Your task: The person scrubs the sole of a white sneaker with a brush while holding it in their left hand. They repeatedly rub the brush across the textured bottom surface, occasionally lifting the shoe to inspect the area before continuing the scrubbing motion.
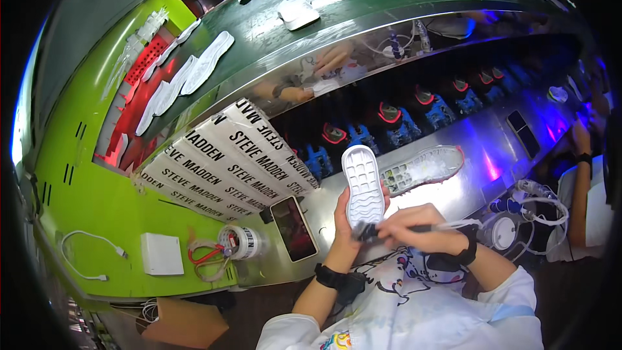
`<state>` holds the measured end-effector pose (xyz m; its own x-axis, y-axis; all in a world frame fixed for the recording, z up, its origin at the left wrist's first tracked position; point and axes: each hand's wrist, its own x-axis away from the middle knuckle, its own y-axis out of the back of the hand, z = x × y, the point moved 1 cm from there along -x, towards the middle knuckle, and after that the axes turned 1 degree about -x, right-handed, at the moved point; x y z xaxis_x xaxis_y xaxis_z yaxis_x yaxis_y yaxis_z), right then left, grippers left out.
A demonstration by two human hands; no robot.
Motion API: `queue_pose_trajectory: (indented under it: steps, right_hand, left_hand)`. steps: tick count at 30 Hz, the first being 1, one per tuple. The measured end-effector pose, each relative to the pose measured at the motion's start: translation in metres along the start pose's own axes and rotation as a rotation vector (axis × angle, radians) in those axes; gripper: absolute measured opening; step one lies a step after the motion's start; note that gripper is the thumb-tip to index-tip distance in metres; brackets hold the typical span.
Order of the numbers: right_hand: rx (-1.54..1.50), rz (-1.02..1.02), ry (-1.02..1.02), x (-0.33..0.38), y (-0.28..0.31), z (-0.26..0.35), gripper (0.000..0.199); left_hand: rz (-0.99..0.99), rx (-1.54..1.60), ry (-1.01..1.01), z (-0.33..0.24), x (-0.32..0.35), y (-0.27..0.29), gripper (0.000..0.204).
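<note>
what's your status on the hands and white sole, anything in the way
Left hand holding white sole. Right hand gripping blurred dark tool at sole's lower end. Another sole on metal bench beyond, not between hands.

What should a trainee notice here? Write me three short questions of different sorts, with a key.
1. Multiple choice. The person's bare left hand holds:
A) a blue plastic bottle
B) a white shoe sole with square recesses
C) a wooden mallet

2. True or false? The small white square box on the lime-green surface lies left of the white cylindrical roll with dark print.

3. Open. The bare right hand grips a slim tool with a blurred dark head. Which end of the sole is that head at, the one near the person's body or the far one?

Key: 1: B. 2: true. 3: the near end.
</note>
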<state>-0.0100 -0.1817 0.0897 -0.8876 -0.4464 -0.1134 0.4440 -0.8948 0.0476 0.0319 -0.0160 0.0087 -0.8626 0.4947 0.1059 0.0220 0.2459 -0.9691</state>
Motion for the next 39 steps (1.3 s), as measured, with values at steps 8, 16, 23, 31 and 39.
queue_pose_trajectory:
  steps: [8,16,23,31,39]
  right_hand:
    - [0.282,0.318,0.190,0.003,0.017,0.022,0.013]
    - [0.393,0.231,0.299,0.017,0.023,0.030,0.009]
    - [0.496,0.173,0.220,0.037,0.045,0.030,0.012]
    - [0.104,-0.263,0.505,0.029,0.045,0.073,0.029]
    - [-0.222,-0.547,0.488,0.026,0.047,0.063,0.035]
  left_hand:
    - [0.080,-0.256,0.368,-0.020,-0.008,-0.020,0.047]
    - [-0.092,-0.876,0.572,-0.027,-0.013,-0.052,0.033]
    - [-0.087,-1.093,0.601,-0.033,-0.016,-0.058,0.036]
    - [0.377,-0.294,0.337,-0.076,-0.019,-0.134,0.056]
    - [0.261,-0.438,-0.133,-0.162,-0.037,-0.202,0.038]
